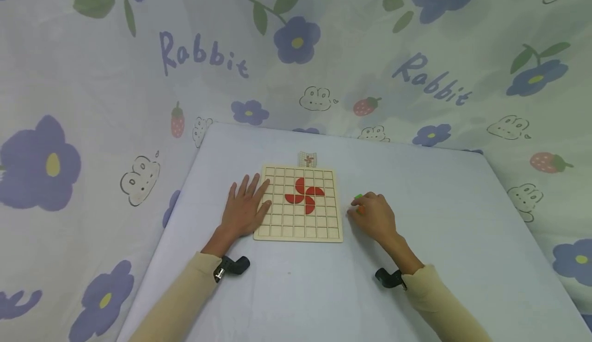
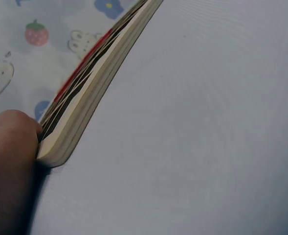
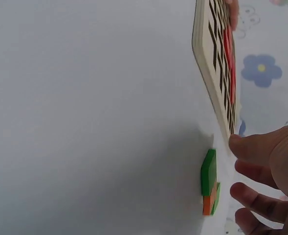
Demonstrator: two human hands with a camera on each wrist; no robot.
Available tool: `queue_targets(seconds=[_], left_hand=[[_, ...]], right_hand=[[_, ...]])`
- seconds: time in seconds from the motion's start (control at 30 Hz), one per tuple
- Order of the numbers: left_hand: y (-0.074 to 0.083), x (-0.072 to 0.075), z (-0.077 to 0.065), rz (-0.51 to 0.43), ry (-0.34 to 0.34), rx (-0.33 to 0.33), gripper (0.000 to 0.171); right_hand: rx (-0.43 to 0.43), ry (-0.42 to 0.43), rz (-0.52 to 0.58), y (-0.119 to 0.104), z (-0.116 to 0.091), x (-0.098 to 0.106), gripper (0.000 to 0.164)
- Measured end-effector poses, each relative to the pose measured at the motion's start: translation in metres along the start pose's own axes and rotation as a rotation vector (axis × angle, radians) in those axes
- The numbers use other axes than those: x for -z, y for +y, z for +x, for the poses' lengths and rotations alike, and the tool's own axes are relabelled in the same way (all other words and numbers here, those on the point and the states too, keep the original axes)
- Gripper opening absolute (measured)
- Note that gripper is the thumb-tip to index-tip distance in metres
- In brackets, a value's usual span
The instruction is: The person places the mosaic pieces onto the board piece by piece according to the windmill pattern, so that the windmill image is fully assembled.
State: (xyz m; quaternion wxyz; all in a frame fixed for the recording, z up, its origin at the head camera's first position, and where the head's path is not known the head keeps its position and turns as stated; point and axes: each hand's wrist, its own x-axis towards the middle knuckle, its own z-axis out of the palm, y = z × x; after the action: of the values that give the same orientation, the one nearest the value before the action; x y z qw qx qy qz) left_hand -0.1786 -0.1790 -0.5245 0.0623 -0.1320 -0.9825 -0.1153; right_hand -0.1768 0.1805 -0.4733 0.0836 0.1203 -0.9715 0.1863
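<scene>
A square wooden grid board [image 1: 298, 233] lies flat on the table. Several red rounded pieces [image 1: 316, 191] form a pinwheel near its middle. My left hand [image 1: 242, 211] rests with spread fingers over the board's left edge; its thumb side shows at the board's corner in the left wrist view. Just right of the board, my right hand [image 1: 373, 217] hovers over green pieces [image 3: 209, 172] and an orange piece [image 3: 209, 203]. Its fingers are bent but apart in the right wrist view, with nothing between them. In the head view the hand partly hides these pieces.
A small card [image 1: 307, 159] with a red pinwheel on a grid lies against the board's far edge. White cloth covers the table [image 1: 296, 290]. A printed fabric backdrop [image 1: 342, 59] with flowers and rabbits hangs behind and at both sides.
</scene>
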Motion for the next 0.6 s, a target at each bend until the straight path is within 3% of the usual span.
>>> queue_targets(seconds=[0.1,0.33,0.6], left_hand=[[0.001,0.0,0.0,-0.002,0.003,0.001,0.062],[0.0,-0.002,0.0,-0.011,0.003,0.006,0.062],[0.001,-0.001,0.0,-0.009,-0.008,0.012,0.062]], right_hand=[[-0.019,-0.006,-0.009,0.009,-0.008,0.006,0.02],[-0.043,-0.115,0.01,0.018,-0.019,0.012,0.02],[0.077,-0.168,0.047,0.015,-0.019,0.008,0.023]])
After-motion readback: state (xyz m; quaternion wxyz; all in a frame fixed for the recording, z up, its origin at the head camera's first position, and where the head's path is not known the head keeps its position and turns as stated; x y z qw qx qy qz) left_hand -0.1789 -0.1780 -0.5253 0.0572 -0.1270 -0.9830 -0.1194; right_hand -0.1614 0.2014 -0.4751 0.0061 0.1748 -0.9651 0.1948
